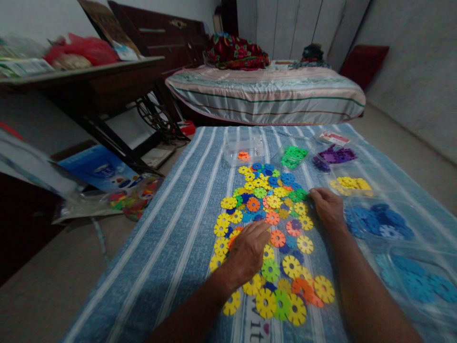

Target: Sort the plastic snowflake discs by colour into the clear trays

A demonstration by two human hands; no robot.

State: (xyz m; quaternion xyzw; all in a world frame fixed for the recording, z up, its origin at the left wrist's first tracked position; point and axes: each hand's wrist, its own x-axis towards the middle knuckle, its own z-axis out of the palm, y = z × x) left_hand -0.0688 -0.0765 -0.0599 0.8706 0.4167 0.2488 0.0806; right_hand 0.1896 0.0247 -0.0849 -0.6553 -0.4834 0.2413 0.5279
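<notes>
A pile of flat plastic snowflake discs [271, 224] in yellow, orange, green and blue lies on a blue striped cloth [178, 238]. My left hand [248, 250] rests knuckles-up on the pile's left side, fingers curled down onto the discs; what they pinch is hidden. My right hand [326, 207] lies at the pile's right edge, fingers bent and touching green and yellow discs [300, 195].
Clear containers hold sorted discs: orange [243, 155], green [293, 156], purple [335, 156], yellow [352, 184], blue [378, 221] and light blue [421, 281]. A bed [264, 95] stands beyond the cloth. A sewing table [89, 81] and a bag of discs [128, 197] are at left.
</notes>
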